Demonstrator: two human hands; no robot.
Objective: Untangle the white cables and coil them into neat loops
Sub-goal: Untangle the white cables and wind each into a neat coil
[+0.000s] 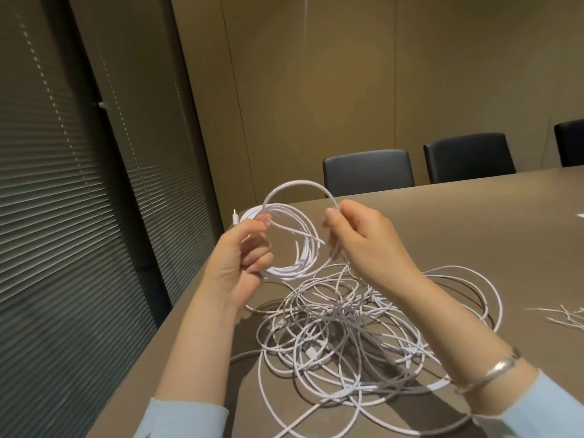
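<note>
Near the desk's [474, 222] left edge, the left hand [240, 263] is closed around a coil [289, 245] of white cable, thumb and fingertips pinching the gathered turns at their left side while the bundle hangs roughly upright, just above the desk surface. A connector end [234, 216] pokes up beside the coil's upper left.

From that pinch a fresh loop [300, 186] arches up and over to the right hand [363, 238], whose thumb and forefinger are nipped shut on the strand at the arch's right foot; the other fingers curl loosely. The two hands are level and near each other, the coil between them, so the right hand is the one feeding and the left the one collecting. In my judgement, the next move is to bring this loop leftward and lay it flat against the held turns.

Below and right of both hands, the tangle [347, 330] of remaining white cables sprawls on the desk toward its near edge. The strand seems to run down from the right hand into it, though the wrist hides the path.

At the desk's right edge lie a few loose ties [565, 317].
</note>
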